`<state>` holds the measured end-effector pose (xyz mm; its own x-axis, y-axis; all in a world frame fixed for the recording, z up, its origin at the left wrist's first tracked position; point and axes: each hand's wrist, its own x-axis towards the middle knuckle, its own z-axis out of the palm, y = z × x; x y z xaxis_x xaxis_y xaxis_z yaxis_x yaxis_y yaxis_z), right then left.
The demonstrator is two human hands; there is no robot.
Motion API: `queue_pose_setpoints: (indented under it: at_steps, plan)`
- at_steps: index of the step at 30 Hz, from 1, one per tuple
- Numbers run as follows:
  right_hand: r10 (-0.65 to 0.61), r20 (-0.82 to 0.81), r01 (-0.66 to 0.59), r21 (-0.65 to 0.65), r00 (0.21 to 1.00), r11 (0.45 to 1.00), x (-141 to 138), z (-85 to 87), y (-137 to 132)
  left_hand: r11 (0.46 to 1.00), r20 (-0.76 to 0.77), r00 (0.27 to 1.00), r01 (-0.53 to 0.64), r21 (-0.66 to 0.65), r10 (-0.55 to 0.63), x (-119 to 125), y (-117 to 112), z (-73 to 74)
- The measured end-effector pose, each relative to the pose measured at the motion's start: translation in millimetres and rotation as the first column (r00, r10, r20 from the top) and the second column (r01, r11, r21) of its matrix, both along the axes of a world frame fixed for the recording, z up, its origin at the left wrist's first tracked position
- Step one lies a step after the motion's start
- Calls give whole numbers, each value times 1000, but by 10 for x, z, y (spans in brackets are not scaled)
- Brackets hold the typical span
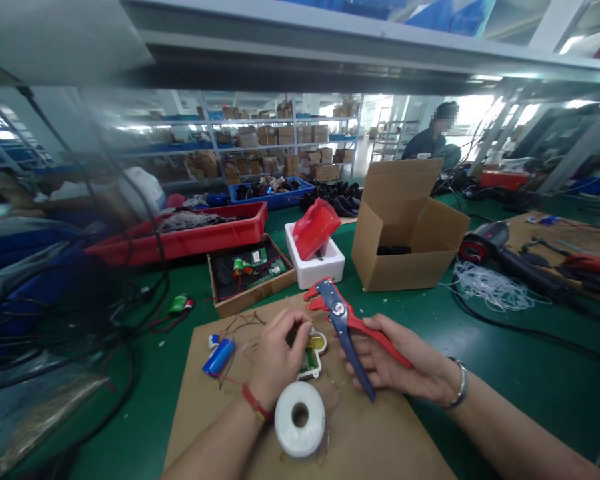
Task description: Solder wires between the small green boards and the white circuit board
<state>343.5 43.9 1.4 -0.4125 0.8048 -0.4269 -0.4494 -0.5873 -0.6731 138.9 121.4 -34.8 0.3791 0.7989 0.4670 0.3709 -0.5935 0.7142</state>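
Note:
My right hand point(387, 360) grips the red and blue handles of a wire stripper point(343, 320), its jaws pointing up and away from me. My left hand point(276, 353) is curled, fingertips pinched on thin wires at a small white-edged circuit board point(314, 353) lying on a brown cardboard sheet point(370, 440). A blue cylindrical battery point(219, 357) with red and black leads lies just left of that hand. A white roll of tape point(300, 419) sits on the cardboard in front of my left wrist.
An open cardboard box point(410, 227), a white foam box with a red bag point(316, 250), a shallow carton of parts point(250, 272) and a red tray point(190, 233) stand behind on the green table. Right: a heat gun point(490, 243) and cables. A person sits far back.

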Motion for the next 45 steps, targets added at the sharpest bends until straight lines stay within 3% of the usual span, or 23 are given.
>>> queue_pose_setpoints:
  at_steps: [7,16,27,45]
  plan:
    - [90,-159,-101,-62,983,993,166,-163,-34,996,37,996,-81,23,80,25,-1,-27]
    - [103,-187,-114,-49,977,992,226,-171,-35,993,7,994,-105,60,105,30,0,-19]
    - [64,-13,-64,5,998,998,205,-156,-107,990,-23,995,-94,109,97,30,-27,1]
    - [52,86,-54,11,995,999,183,-124,-99,993,-37,996,-78,91,82,15,-9,0]
